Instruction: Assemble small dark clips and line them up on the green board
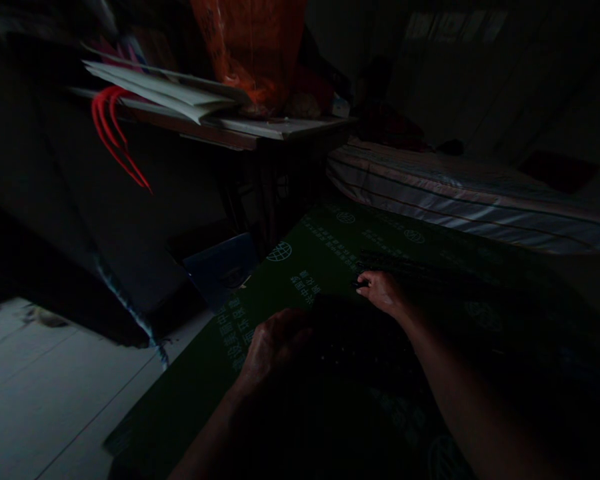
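My right hand (380,291) is above a green printed board (260,293), thumb and fingers pinched on a small black piece (356,284). Its kind is too dark to make out. My left hand (277,343) lies lower and to the left, fingers curled at the edge of a black mass with small bright dots (365,357). What those fingers hold, if anything, is lost in shadow. Beyond the right hand, thin dark strips (405,263) lie on the board.
A table (300,128) at the back bears papers (165,90) and an orange bag (255,60). Red cords (111,133) hang off its edge. A blue box-like thing (223,267) is below it. To the right is a striped mattress (455,187). Pale floor tiles (70,400) show at left.
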{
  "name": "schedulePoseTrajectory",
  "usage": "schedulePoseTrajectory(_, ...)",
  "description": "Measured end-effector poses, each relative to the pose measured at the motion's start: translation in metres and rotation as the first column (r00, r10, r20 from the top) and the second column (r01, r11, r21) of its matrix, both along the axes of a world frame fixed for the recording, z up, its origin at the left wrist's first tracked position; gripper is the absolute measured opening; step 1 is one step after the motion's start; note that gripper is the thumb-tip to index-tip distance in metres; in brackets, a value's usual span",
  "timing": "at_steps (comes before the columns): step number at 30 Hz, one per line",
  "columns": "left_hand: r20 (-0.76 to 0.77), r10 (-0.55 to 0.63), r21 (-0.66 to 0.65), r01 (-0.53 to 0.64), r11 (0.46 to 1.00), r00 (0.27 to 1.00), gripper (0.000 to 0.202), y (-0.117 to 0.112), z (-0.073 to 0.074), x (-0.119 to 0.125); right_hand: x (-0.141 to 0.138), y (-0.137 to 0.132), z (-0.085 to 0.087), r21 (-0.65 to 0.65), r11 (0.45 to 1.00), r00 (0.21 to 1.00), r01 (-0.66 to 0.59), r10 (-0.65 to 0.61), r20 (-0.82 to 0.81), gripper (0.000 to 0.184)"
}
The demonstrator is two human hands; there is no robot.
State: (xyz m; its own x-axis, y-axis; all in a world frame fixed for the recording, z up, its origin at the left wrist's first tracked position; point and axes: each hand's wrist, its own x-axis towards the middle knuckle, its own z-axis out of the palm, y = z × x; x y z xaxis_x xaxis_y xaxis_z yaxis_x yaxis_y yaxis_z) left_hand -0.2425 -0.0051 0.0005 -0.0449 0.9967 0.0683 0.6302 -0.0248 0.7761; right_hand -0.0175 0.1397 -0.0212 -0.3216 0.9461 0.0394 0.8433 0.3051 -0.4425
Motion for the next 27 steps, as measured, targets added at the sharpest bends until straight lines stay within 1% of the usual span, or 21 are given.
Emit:
schedulePoseTrajectory(4,0.015,0.007,-0.005,-0.007,1.000,1.000,0.026,0.000,-0.002,-0.001,-0.001,-0.002,0.003,0.012,1.000,1.000,-0.007,0.007,-0.004,0.022)
schedulePoseTrajectory(7,0.024,0.001,0.006,-0.002,1.000,1.000,0.026,0.001,-0.005,-0.002,0.001,-0.004,0.011,0.034,0.999,1.000,0.005,-0.005,-0.010,0.017)
schedulePoseTrajectory(8,0.026,0.001,0.009,-0.001,1.000,1.000,0.026,0.001,-0.005,-0.002,0.002,-0.005,0.016,0.049,0.999,1.000,0.009,-0.008,-0.020,0.019)
schedulePoseTrajectory(10,0.037,-0.002,0.009,0.001,1.000,0.999,0.025,0.000,-0.005,-0.002,0.004,-0.011,0.027,0.085,0.996,0.998,0.014,-0.009,-0.059,0.030)
schedulePoseTrajectory(13,0.072,-0.028,0.000,0.028,1.000,0.997,0.024,-0.001,-0.003,-0.001,0.009,-0.028,0.046,0.134,0.990,0.986,0.041,-0.019,-0.166,0.046)
schedulePoseTrajectory(15,0.079,-0.043,-0.002,0.043,0.999,0.996,0.023,-0.002,-0.001,-0.001,0.011,-0.043,0.056,0.168,0.984,0.960,0.055,-0.006,-0.279,0.052)
schedulePoseTrajectory(17,0.069,-0.044,0.000,0.044,0.999,0.997,0.021,-0.002,-0.001,-0.001,0.013,-0.060,0.063,0.237,0.969,0.933,0.062,0.028,-0.358,0.054)
schedulePoseTrajectory(18,0.067,-0.044,0.004,0.043,0.999,0.997,0.021,-0.002,-0.001,-0.001,0.014,-0.069,0.065,0.277,0.959,0.928,0.067,0.041,-0.370,0.055)
schedulePoseTrajectory(20,0.071,-0.039,0.012,0.039,0.999,0.997,0.019,-0.001,-0.003,-0.001,0.013,-0.086,0.065,0.329,0.938,0.927,0.107,0.026,-0.375,0.057)
schedulePoseTrajectory(21,0.082,-0.038,0.015,0.037,0.999,0.996,0.019,-0.001,-0.004,-0.001,0.011,-0.094,0.064,0.331,0.935,0.925,0.126,0.010,-0.380,0.057)
schedulePoseTrajectory(23,0.118,-0.044,0.018,0.042,0.999,0.992,0.018,-0.002,-0.006,-0.002,0.005,-0.109,0.061,0.282,0.946,0.911,0.157,-0.028,-0.411,0.056)
schedulePoseTrajectory(25,0.150,-0.055,0.029,0.051,0.998,0.987,0.019,-0.002,-0.007,-0.002,-0.004,-0.121,0.056,0.179,0.971,0.881,0.161,-0.060,-0.470,0.053)
schedulePoseTrajectory(27,0.151,-0.066,0.040,0.061,0.997,0.986,0.019,-0.003,-0.007,-0.001,-0.014,-0.128,0.050,0.074,0.987,0.843,0.142,-0.082,-0.531,0.049)
